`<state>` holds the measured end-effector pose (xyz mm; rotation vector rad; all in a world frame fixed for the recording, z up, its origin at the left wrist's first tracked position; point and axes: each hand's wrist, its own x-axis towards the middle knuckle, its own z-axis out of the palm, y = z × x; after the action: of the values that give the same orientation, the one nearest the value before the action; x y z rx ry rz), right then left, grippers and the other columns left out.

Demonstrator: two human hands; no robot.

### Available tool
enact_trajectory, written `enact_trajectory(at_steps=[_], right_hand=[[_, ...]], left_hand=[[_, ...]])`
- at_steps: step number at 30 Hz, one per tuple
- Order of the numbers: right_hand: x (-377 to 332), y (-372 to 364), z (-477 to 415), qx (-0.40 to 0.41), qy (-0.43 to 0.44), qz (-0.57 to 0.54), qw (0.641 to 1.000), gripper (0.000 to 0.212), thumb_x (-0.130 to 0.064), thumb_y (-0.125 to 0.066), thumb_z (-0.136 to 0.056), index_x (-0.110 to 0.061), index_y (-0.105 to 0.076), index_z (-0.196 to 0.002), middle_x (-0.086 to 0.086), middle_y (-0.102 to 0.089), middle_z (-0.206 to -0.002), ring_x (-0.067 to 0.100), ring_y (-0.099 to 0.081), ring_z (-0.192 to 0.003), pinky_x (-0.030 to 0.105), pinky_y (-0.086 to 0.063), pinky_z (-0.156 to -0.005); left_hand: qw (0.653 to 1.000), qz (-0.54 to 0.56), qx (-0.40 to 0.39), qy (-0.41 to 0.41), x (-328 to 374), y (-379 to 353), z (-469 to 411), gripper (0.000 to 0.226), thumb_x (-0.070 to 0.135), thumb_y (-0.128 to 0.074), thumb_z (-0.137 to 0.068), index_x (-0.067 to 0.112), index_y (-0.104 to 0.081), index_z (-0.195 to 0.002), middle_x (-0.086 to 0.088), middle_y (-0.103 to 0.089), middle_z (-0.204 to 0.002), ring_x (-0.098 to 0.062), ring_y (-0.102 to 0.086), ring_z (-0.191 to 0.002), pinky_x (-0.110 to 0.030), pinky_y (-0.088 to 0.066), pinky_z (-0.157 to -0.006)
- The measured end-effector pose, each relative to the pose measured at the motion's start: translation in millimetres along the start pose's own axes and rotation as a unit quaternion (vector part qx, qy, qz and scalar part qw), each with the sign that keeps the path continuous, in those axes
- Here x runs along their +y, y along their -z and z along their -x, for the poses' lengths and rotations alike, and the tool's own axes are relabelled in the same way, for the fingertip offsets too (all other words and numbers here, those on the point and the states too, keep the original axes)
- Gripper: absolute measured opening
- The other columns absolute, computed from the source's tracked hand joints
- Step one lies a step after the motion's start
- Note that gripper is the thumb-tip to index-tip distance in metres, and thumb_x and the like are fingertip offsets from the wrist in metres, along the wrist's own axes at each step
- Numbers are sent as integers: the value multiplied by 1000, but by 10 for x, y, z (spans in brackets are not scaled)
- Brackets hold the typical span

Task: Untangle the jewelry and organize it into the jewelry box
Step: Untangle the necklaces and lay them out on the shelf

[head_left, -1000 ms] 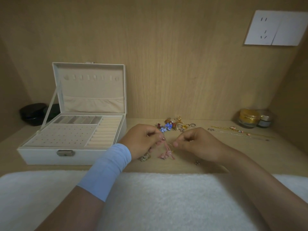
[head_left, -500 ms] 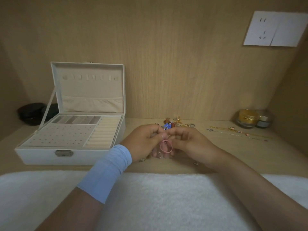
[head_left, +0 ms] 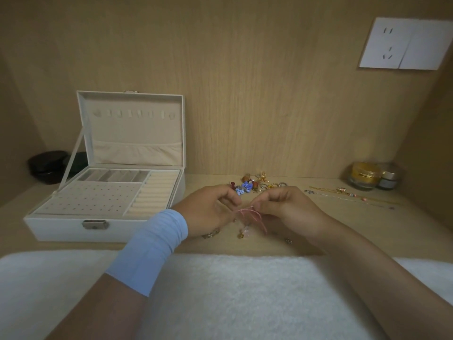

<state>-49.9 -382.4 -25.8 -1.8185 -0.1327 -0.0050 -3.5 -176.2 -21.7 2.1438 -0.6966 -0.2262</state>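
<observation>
A thin pink cord bracelet with a small pendant hanging below it is stretched between both hands just above the wooden desk. My left hand pinches its left end and my right hand pinches its right end. Behind the hands lies a tangled heap of jewelry with blue, red and gold pieces. The white jewelry box stands open at the left, its lid upright. Thin gold chains lie on the desk to the right.
Two small jars, one gold and one grey, stand at the back right. Dark round containers sit behind the box. A white fluffy towel covers the desk's front edge. Small loose charms lie near my hands.
My hands came together around the pink cord, then drew apart again, and the cord now spans the gap between them with its pendant dangling.
</observation>
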Motion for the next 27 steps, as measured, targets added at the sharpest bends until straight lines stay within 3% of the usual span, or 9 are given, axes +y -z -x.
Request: enact_trajectory(at_steps=[4,6,8,10,15,17,21,25,27], right_hand=[[-22,-9,-2,3,-20,-32,999,19,-4,-64,-92,-8,-77,-79,15,-74,-77,19,-66,-66,30,-52,-67],[-20,-3,-4,0,-18,-38,999,20,-3,-62,-93,-9,-76,-79,11,-68,-70,16,-59,-60,27,-48,-62],[-31,-4,-4,-1,-14,-26,1000,25,-3,-60,-93,-12,-76,-77,10,-61,-63,15,-50,-53,24,-42,-55],[-40,-14,-2,-2,-18,-14,1000,28,-4,-60,-93,-15,-77,-75,7,-54,-55,15,-42,-49,23,-36,-49],[-7,-19,-2,11,-36,-3,999,19,-13,-60,-96,-9,-78,-92,2,-35,-51,14,-25,-47,26,-20,-48],[-14,-27,2,30,-10,21,999,18,-18,-62,-97,-13,-78,-92,-1,-38,-49,12,-27,-46,23,-23,-46],[-19,-55,-6,50,19,46,998,16,-19,-63,-98,-12,-77,-93,-2,-52,-47,10,-38,-41,21,-32,-45],[16,-65,-15,32,21,70,997,3,-15,-67,-94,-16,-69,-94,2,-65,-57,15,-48,-44,25,-38,-50],[23,-58,-2,26,34,86,995,7,-11,-70,-92,-13,-63,-91,2,-68,-61,13,-53,-46,23,-40,-49]], left_hand=[[1000,-21,19,11,0,1,-6,6,23,-71,-87,25,-67,-92,7,-67,-77,-8,-59,-60,-26,-51,-66],[1000,-9,1,16,14,11,-1,3,23,-70,-88,21,-68,-89,5,-67,-67,-9,-60,-59,-31,-53,-67],[999,32,-16,12,55,13,15,3,17,-67,-90,15,-68,-89,5,-66,-62,-8,-59,-54,-25,-50,-59],[997,74,-28,14,89,7,22,8,14,-62,-93,9,-67,-88,6,-67,-64,-8,-57,-51,-19,-44,-53],[996,77,-33,28,76,4,25,12,17,-62,-92,7,-67,-86,2,-70,-71,-15,-60,-57,-28,-47,-61],[998,46,-34,39,63,-2,27,12,18,-62,-92,11,-68,-85,4,-71,-70,-11,-59,-54,-33,-47,-63],[998,8,-24,53,69,-14,19,16,22,-56,-97,18,-64,-84,7,-69,-65,-10,-57,-51,-27,-46,-58],[998,47,-8,50,51,-38,2,16,24,-47,-101,15,-56,-91,-1,-71,-68,-22,-62,-53,-31,-44,-57],[996,70,-2,54,57,-53,-3,16,24,-43,-103,15,-52,-93,-5,-71,-68,-28,-64,-54,-27,-41,-51]])
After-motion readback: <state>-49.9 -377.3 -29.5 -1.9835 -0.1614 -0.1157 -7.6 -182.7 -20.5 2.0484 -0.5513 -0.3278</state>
